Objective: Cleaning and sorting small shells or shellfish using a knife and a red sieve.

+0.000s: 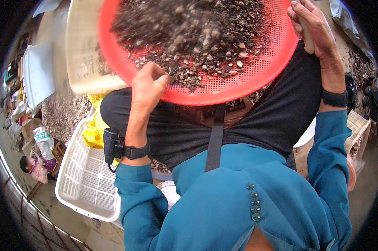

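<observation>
A round red plastic mesh sieve [190,99] lies across my thighs, its far side cut off by the picture's top. Dark, broken, dry-looking pieces [220,40] with paler bits cover its mesh. Many are motion-blurred in the middle; what they are I cannot tell. My left hand [149,83] is curled over the near left rim, fingertips hidden inside. At the sieve's right rim, my right hand [316,29] is closed around a pale, rounded handle [307,39]. The handle's far end runs out of view.
A cream plastic basket [96,86] stands beyond the sieve's left side. By my left leg are a white slotted basket [88,210] and a yellow bag [94,135]. Grey-brown loose material [66,116] covers the floor at left. Another person [40,171] sits farther left.
</observation>
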A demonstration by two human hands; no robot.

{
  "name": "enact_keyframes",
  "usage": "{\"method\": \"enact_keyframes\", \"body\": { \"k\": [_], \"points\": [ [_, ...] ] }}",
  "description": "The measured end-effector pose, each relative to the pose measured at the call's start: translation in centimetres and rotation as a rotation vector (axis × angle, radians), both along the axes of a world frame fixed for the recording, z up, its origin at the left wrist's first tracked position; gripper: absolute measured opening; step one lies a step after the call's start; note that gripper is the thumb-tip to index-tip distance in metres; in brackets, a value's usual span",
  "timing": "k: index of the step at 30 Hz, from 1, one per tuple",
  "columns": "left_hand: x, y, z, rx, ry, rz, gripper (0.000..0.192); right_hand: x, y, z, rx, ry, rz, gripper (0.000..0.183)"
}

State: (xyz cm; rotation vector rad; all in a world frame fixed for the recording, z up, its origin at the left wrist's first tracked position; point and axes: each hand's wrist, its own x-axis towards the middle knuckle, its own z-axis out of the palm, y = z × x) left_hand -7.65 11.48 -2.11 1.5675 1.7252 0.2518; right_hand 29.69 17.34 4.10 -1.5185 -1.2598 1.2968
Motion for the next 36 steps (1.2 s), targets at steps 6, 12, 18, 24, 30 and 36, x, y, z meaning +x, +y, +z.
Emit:
{"method": "enact_keyframes", "body": {
  "k": [6,12,18,24,30,36],
  "points": [
    [-0.1,0.2,1.1,0.019,-0.153,0.164,0.015,-0.7,-0.2,0.5,-0.011,-0.029,-0.061,0.057],
    [0.2,-0.2,-0.1,0.363,0.143,-0.183,0.016,-0.7,0.0,0.5,-0.057,-0.037,-0.044,0.057],
    [1.1,0.0,0.7,0.138,0.035,-0.031,0.010,-0.8,-0.3,0.3,-0.005,-0.033,-0.058,0.055],
    [2.2,-0.3,-1.5,0.198,0.187,-0.368,0.012,-1.1,-0.3,0.3,0.032,-0.009,-0.060,0.050],
    [1.9,-0.1,-1.3,0.175,0.204,-0.367,0.011,-1.0,-0.4,0.5,-0.004,-0.003,-0.037,0.039],
    [1.3,-0.5,2.6,-0.079,-0.152,-0.320,0.009,-0.7,0.0,0.8,-0.046,-0.006,-0.038,0.034]
  ]
}}
